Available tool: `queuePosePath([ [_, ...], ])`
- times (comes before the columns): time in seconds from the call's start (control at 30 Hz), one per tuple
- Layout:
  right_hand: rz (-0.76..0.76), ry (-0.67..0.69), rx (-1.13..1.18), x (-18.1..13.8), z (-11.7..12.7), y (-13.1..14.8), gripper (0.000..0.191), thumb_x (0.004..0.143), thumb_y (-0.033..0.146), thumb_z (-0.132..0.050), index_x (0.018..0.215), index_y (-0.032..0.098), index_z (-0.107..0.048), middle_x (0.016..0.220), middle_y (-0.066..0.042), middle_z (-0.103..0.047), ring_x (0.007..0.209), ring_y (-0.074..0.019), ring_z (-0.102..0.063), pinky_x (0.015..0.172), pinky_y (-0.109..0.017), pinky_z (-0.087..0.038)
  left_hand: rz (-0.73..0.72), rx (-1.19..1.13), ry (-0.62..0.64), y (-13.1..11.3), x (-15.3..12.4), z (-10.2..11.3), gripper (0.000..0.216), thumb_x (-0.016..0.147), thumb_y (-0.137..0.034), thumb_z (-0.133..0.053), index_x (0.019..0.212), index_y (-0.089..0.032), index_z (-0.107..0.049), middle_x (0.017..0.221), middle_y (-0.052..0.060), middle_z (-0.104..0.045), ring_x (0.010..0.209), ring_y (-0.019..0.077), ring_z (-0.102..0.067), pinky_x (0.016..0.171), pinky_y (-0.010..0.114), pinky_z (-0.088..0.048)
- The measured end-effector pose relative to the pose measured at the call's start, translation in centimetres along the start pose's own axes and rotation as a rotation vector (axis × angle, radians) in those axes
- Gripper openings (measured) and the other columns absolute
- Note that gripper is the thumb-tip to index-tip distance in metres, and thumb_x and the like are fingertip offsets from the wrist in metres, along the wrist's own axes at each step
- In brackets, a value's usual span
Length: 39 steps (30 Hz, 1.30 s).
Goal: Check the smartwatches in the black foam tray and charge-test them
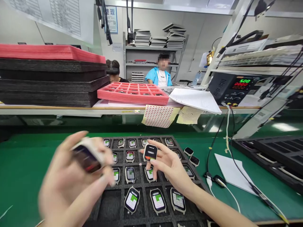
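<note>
My left hand [78, 179], smeared by motion, grips a smartwatch body [88, 156] without a strap, its dark screen showing a red patch. Between the fingers of my right hand [169, 164] is a second smartwatch body [150, 152], pale-cased, with an orange-red bar low on its lit screen. Under both hands lies a black foam tray [110, 205] with square compartments. Most visible compartments hold a watch body, such as the one near the front [132, 200], with green and white on its screen. My right hand and forearm hide part of the tray.
Two more watch bodies [191, 156] lie right of the tray, near cables and a charging lead [220, 181]. White paper [234, 171] and black trays [272, 157] are farther right. A shelf above carries a red foam tray [132, 97], stacked foam [47, 75] and a power supply [233, 88]. Two people sit beyond.
</note>
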State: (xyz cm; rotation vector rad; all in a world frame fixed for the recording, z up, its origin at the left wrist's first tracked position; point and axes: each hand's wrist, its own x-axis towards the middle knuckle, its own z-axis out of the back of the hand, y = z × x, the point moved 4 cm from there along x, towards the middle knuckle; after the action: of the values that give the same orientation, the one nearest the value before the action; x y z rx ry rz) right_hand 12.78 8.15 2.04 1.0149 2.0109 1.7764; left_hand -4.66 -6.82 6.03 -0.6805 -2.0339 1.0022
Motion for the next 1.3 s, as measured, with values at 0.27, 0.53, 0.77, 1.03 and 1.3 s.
queuePosePath([
  [0.27, -0.016, -0.002, -0.055, -0.4, 0.3, -0.5, 0.047, 0.082, 0.019, -0.061, 0.127, 0.020, -0.048, 0.104, -0.011, -0.065, 0.066, -0.0161, -0.064, 0.044, -0.023, -0.053, 0.315, -0.059, 0.338, 7.2, 2.2, -3.9, 0.047, 0.080, -0.013, -0.063, 0.123, -0.021, -0.045, 0.097, 0.005, -0.059, 0.083, 0.0171, -0.062, 0.067, 0.028, -0.057],
  [0.53, -0.047, -0.147, -0.264, -0.5, 0.5, -0.6, 0.027, 0.083, 0.030, -0.065, 0.106, 0.018, -0.060, 0.066, 0.001, -0.060, 0.042, -0.0070, -0.052, 0.034, -0.015, -0.038, 0.373, -0.146, 0.480, 8.1, 1.2, -3.7, 0.047, 0.082, -0.013, -0.059, 0.126, -0.023, -0.045, 0.114, 0.010, -0.058, 0.102, 0.0253, -0.059, 0.078, 0.037, -0.056],
  [0.77, -0.052, -0.096, -0.242, -1.1, 0.0, -0.3, 0.030, 0.085, 0.029, -0.061, 0.114, 0.018, -0.059, 0.066, 0.000, -0.059, 0.048, -0.0110, -0.057, 0.037, -0.018, -0.044, 0.329, -0.057, 0.456, 8.1, 1.4, -3.7, 0.046, 0.084, -0.014, -0.058, 0.127, -0.023, -0.042, 0.102, 0.007, -0.059, 0.091, 0.0198, -0.061, 0.070, 0.031, -0.057],
  [1.03, -0.060, -0.045, -0.178, -1.3, 0.0, -0.3, 0.042, 0.082, 0.022, -0.064, 0.123, 0.020, -0.054, 0.085, -0.006, -0.065, 0.060, -0.0152, -0.062, 0.042, -0.022, -0.049, 0.320, -0.135, 0.468, 8.3, 1.5, -3.2, 0.049, 0.082, -0.015, -0.058, 0.129, -0.023, -0.044, 0.108, 0.009, -0.059, 0.094, 0.0232, -0.060, 0.072, 0.035, -0.056],
  [1.3, -0.056, -0.014, -0.161, -1.3, 0.1, -0.3, 0.043, 0.083, 0.021, -0.063, 0.125, 0.021, -0.053, 0.095, -0.010, -0.067, 0.060, -0.0152, -0.063, 0.042, -0.022, -0.050, 0.319, -0.073, 0.398, 8.3, 1.8, -2.9, 0.045, 0.087, -0.025, -0.054, 0.130, -0.020, -0.044, 0.102, 0.011, -0.062, 0.088, 0.0222, -0.062, 0.066, 0.034, -0.057],
])
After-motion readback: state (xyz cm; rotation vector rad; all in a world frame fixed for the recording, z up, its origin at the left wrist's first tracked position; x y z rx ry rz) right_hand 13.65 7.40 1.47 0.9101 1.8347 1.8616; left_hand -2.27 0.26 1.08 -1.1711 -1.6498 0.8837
